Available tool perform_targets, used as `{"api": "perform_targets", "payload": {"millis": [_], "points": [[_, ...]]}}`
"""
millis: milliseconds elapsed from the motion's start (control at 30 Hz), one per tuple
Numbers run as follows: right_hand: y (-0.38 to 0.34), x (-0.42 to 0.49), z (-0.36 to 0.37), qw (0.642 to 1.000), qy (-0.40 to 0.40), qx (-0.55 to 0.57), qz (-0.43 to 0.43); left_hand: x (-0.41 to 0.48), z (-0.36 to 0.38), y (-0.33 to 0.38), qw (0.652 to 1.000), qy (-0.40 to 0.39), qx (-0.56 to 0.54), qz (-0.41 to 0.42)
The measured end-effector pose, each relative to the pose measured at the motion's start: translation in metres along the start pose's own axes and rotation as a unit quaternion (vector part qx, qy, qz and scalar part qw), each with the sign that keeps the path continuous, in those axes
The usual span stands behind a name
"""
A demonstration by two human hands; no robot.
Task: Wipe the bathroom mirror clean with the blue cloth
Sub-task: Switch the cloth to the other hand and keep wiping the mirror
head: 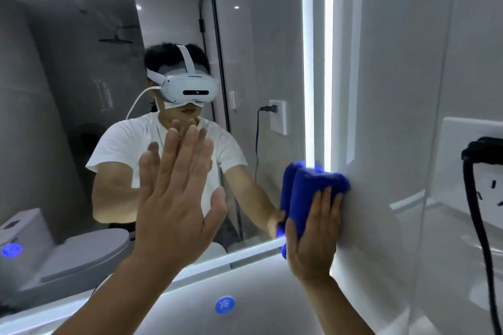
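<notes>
Mirror (258, 35) edge: blue cloth (307, 190) beneath right hand (313, 236).

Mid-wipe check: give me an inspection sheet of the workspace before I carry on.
Surface: wall-mounted bathroom mirror, lit white strip along its right edge.
Job's things: folded blue cloth at the mirror's right edge, over the strip.
Clutter: round blue sticker on the white ledge below the mirror.
Hands: left hand flat against the glass, fingers straight; right hand presses the cloth.
Cables: black cable hangs from a white wall socket at right.
Surroundings: glossy white wall panels; toilet seen only in reflection.
</notes>
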State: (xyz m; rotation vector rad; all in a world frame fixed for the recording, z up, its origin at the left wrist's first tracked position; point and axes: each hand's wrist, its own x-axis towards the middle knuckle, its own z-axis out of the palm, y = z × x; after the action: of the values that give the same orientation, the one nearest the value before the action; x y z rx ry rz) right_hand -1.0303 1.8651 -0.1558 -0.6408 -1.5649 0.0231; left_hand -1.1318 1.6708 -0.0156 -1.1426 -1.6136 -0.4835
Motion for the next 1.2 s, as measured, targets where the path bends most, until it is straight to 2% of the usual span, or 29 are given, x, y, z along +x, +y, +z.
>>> {"api": "perform_targets", "payload": {"millis": [100,167,233,300,467,533,633,667,767,833,900,1000,1133,1200], "points": [[-0.042,0.084,0.001,0.998,0.048,0.035,0.024,0.006,0.0,0.002,1.0,-0.009,-0.006,0.004],[-0.06,0.138,-0.001,0.998,0.063,0.026,0.015,0.01,0.001,0.002,1.0,-0.016,-0.008,-0.001],[-0.065,0.157,0.0,0.996,0.083,0.017,-0.008,0.013,0.002,-0.001,1.0,-0.022,-0.009,-0.013],[-0.057,0.132,0.004,0.996,0.082,0.031,-0.031,0.015,0.004,-0.005,1.0,-0.021,-0.005,-0.019],[-0.004,-0.004,0.01,0.999,-0.006,0.038,-0.033,0.009,0.007,-0.005,1.0,-0.017,0.005,-0.007],[0.015,-0.026,0.005,0.998,-0.052,0.027,-0.028,0.006,0.007,-0.006,1.0,-0.027,0.01,-0.005],[0.035,-0.022,-0.003,0.993,-0.057,-0.001,-0.102,0.0,0.006,-0.008,1.0,-0.027,0.006,-0.006],[0.032,-0.019,-0.004,0.994,-0.05,-0.003,-0.092,-0.003,0.005,-0.009,1.0,-0.024,0.007,-0.005],[-0.011,-0.024,0.008,0.998,-0.007,0.04,0.046,-0.008,0.003,-0.013,1.0,-0.015,0.012,0.002],[-0.053,-0.035,0.019,0.996,0.007,0.052,0.077,-0.01,0.002,-0.018,1.0,-0.009,0.019,0.002],[-0.094,-0.051,0.03,0.999,-0.001,0.041,0.03,-0.012,0.0,-0.02,1.0,-0.007,0.029,0.005],[-0.136,-0.082,0.039,0.99,-0.049,0.01,-0.132,-0.013,-0.002,-0.02,0.998,-0.02,0.054,0.001],[-0.118,-0.088,0.039,0.953,-0.086,-0.001,-0.29,-0.014,-0.008,-0.022,0.998,-0.033,0.058,-0.01],[-0.088,-0.081,0.033,0.949,-0.078,0.014,-0.304,-0.014,-0.012,-0.024,0.998,-0.031,0.056,-0.017]]}}
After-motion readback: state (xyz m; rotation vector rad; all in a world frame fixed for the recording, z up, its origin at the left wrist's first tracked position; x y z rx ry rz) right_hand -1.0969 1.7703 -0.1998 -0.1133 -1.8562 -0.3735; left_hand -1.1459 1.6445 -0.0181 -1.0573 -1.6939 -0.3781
